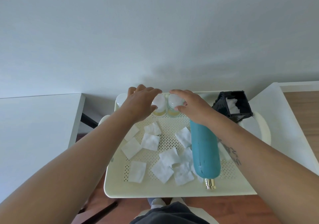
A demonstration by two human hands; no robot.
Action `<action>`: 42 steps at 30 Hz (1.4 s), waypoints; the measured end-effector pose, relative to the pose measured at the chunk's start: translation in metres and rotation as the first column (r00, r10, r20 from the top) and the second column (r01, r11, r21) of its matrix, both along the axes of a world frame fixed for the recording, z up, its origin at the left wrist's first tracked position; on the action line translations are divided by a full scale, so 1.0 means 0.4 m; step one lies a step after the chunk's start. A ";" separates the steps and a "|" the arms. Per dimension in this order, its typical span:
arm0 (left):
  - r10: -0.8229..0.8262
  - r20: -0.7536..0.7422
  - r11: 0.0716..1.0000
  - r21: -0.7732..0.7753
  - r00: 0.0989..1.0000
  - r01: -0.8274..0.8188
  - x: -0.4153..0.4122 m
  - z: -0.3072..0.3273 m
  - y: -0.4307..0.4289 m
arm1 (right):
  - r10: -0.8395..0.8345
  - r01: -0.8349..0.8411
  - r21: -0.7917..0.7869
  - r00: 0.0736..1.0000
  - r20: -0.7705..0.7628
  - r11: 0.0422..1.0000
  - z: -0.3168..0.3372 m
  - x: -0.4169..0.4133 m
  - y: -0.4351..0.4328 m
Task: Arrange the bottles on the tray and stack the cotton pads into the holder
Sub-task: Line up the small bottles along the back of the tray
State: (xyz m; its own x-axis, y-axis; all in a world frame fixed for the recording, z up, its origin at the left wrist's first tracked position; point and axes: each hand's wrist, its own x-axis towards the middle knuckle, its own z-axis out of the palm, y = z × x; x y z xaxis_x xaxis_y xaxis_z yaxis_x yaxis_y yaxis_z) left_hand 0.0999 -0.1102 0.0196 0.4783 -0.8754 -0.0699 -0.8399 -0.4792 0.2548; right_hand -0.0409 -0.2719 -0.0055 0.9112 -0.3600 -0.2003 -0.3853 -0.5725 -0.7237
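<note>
The left hand (138,101) was curled over the smooth white domed cap of a small clear bottle of pale yellow liquid (158,105), thumb on the near side and fingers over the far side, so that it gripped the cap. The right hand (191,105) held in the same way the twin bottle with a rounded white cap (174,105) that stood just beside the first; its thumb pressed the near edge of the cap and its fingers arched over the top. Both bottles stood upright at the far edge of the cream perforated metal tray (155,191). A third white-capped bottle (120,99) showed partly behind the left wrist, in the tray's far left corner.

Under the right forearm a tall matte teal bottle with a shiny gold neck (205,151) lay on its side along the tray, neck towards the person. Soft square white cotton pads (150,141) lay scattered flat over the dotted tray floor, some overlapping, a few touching the teal bottle. At the tray's far right corner a black square open-framed plastic holder (232,105) sat tilted, with something white inside it. The tray rested on a white surface (34,128).
</note>
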 end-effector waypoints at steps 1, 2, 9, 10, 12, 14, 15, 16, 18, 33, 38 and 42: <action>0.003 -0.001 1.000 0.003 1.000 -0.003 0.000 0.000 -0.001 | 0.000 0.000 -0.005 1.000 0.005 1.000 -0.001 0.000 0.002; 0.006 -0.005 1.000 0.006 1.000 -0.006 0.000 0.000 -0.001 | 0.000 0.000 -0.011 1.000 0.009 1.000 -0.002 -0.001 0.003; 0.021 -0.048 1.000 0.014 0.999 -0.020 0.003 -0.009 0.010 | -0.020 0.020 -0.002 0.999 0.045 1.000 -0.016 -0.009 0.011; 0.023 -0.055 1.000 0.011 0.998 -0.023 0.003 -0.010 0.010 | -0.026 0.026 -0.004 0.998 0.050 1.000 -0.019 -0.009 0.012; 0.028 -0.046 1.000 -0.008 0.999 -0.028 0.000 -0.011 0.010 | -0.036 0.037 -0.015 0.997 0.064 0.999 -0.026 -0.009 0.016; 0.030 -0.029 0.999 -0.027 0.999 -0.031 -0.003 -0.013 0.010 | -0.051 0.054 -0.033 0.995 0.081 0.998 -0.034 -0.010 0.021; 0.029 -0.024 0.999 -0.032 0.999 -0.030 -0.004 -0.013 0.010 | -0.061 0.065 -0.045 0.994 0.089 0.997 -0.039 -0.010 0.024; 0.026 -0.020 0.999 -0.034 0.999 -0.027 -0.005 -0.014 0.011 | -0.072 0.077 -0.054 0.993 0.096 0.996 -0.043 -0.009 0.026; 0.023 -0.012 0.999 -0.035 1.000 -0.023 -0.006 -0.014 0.013 | -0.087 0.094 -0.066 0.991 0.103 0.993 -0.049 -0.008 0.028; 0.035 -0.049 0.998 -0.045 0.998 -0.037 -0.004 -0.014 0.016 | -0.093 0.096 -0.017 0.990 0.102 0.995 -0.052 -0.013 0.030; 0.026 -0.058 0.992 -0.119 0.998 -0.032 -0.014 0.002 0.030 | -0.088 0.090 -0.017 0.992 0.085 0.996 -0.037 -0.027 0.038; 0.093 -0.021 0.953 -0.287 0.995 -0.095 -0.027 0.013 0.071 | -0.195 0.210 -0.044 0.955 0.225 0.977 -0.031 -0.061 0.081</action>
